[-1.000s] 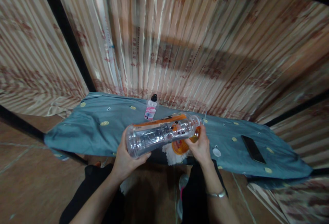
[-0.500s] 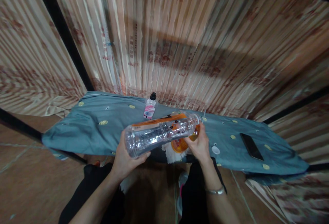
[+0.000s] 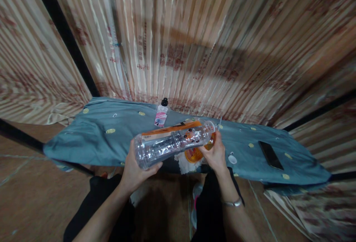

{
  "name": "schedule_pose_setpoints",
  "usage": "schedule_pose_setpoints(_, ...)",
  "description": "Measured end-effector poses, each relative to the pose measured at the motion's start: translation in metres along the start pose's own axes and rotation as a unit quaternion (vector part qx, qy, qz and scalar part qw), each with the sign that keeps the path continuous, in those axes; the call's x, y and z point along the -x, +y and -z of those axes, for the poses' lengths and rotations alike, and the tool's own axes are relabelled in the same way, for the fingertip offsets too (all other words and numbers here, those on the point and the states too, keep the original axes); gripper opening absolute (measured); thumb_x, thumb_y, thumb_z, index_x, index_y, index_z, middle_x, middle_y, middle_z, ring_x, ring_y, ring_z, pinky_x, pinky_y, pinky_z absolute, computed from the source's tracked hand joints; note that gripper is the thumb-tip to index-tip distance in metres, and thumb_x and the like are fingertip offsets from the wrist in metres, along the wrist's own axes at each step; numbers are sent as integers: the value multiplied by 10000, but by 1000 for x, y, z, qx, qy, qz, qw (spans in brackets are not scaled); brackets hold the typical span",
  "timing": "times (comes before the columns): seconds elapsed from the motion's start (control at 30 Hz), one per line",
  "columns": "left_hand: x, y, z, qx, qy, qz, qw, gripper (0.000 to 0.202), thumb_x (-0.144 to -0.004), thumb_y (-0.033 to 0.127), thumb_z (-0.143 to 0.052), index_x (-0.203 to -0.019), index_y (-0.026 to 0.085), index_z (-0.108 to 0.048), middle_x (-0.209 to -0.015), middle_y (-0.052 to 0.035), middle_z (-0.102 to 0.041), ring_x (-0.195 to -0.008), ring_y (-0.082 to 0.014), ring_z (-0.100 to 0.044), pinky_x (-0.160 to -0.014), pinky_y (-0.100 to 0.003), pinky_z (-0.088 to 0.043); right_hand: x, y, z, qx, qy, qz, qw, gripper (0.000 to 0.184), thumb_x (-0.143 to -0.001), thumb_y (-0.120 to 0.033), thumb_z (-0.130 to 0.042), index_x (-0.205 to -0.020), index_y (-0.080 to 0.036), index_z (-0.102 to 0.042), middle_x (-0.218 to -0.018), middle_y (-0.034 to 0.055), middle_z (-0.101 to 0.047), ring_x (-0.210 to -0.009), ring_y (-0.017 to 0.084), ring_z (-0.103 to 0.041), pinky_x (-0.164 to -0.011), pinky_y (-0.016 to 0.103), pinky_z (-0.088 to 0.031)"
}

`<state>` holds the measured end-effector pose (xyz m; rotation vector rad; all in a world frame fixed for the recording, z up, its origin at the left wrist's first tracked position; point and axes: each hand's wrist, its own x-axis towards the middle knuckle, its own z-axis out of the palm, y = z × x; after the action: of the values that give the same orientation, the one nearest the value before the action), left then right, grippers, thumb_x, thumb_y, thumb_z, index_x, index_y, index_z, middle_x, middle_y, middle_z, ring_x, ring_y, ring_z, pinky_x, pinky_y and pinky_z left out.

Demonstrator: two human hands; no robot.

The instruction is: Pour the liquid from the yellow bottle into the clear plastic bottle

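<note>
Phone (image 3: 270,155) on cloth (image 3: 246,164), left hand (image 3: 135,172) round clear bottle (image 3: 169,145), right hand (image 3: 216,153) round orange bottle (image 3: 193,156) partly behind.

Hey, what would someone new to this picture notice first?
Probably the large clear bottle, tilted across the centre with the left hand at its base. Near its neck, the right hand holds a partly hidden amber container. A black phone lies to the right on the blue-green cloth.
</note>
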<state>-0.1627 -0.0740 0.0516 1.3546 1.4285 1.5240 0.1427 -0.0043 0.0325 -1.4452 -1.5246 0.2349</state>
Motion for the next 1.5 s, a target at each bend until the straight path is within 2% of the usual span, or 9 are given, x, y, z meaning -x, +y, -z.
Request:
schedule_pose_setpoints(0.2, 0, -1, 1, -8, 2, -4, 1000, 787, -592, 567, -971, -1188, 245, -571, -1126, -111, -785, -1203, -431, -823, -1130, -657, -640, 0, 0, -1, 3, 5, 5, 1000, 807, -783, -458, -798, -1519, -184, -608, -1330, 184, -832, -1153, 372, -843, -1067, 569, -688)
schedule_pose_setpoints(0.37, 2, -8, 0, -10, 1, -11, 1000, 816, -614, 585, -970, -1242, 232, -586, -1184, -123, -794, -1122, -388, -837, -1066, -602, -677, 0, -2, -1, 2, 9, 0, 1000, 810, -776, -458, -796, -1516, -183, -612, -1325, 183, -837, -1150, 376, -842, -1038, 563, -699)
schedule_pose_setpoints(0.57, 3, -12, 0, 8, -3, -21, 1000, 875, -641, 584, -978, -1341, 233, -589, -1177, -105, -805, -1133, -375, -847, -1044, -569, -697, 0, -3, -1, 4, 15, 5, 1000, 812, -774, -478, -795, -1511, -186, -620, -1323, 173, -848, -1160, 367, -848, -1040, 542, -702)
schedule_pose_setpoints(0.87, 1, 1, -1, 8, 8, -23, 1000, 765, -603, 509, -981, -1203, 260, -576, -1041, -45, -786, -1007, -342, -857, -935, -513, -730, 0, -2, 0, 7, 9, 4, 1000, 851, -772, -436, -827, -1556, -191, -601, -1347, 169, -838, -1183, 366, -839, -1063, 548, -697)
schedule_pose_setpoints(1.03, 1, -3, -1, 5, 13, -32, 999, 743, -596, 528, -998, -1153, 262, -584, -1055, -59, -771, -1110, -380, -843, -1019, -564, -714, 1, -2, 0, 2, 3, 2, 1000, 862, -788, -447, -818, -1578, -191, -588, -1352, 169, -835, -1180, 362, -837, -1071, 551, -691)
schedule_pose_setpoints(1.13, 2, -9, -1, 10, 9, -38, 999, 749, -634, 538, -993, -1196, 254, -589, -1087, -70, -773, -1154, -390, -839, -1070, -593, -695, 1, -1, 0, 7, 1, 5, 1000, 874, -792, -440, -825, -1592, -191, -577, -1351, 167, -834, -1180, 358, -836, -1060, 543, -694)
schedule_pose_setpoints(1.23, 3, -11, -1, 14, 5, -39, 999, 768, -651, 540, -995, -1234, 259, -581, -1089, -62, -780, -1132, -380, -846, -1056, -593, -698, 1, 0, 0, 12, 6, 10, 1000, 872, -793, -429, -824, -1595, -189, -580, -1347, 166, -837, -1179, 360, -837, -1056, 540, -697)
schedule_pose_setpoints(1.5, 1, -2, -1, 17, 9, -17, 1000, 771, -592, 516, -1007, -1184, 259, -585, -1032, -55, -783, -1103, -386, -853, -1031, -576, -704, 0, -4, 1, 6, 11, 11, 1000, 859, -787, -445, -824, -1573, -179, -599, -1359, 181, -839, -1188, 369, -846, -1068, 548, -699)
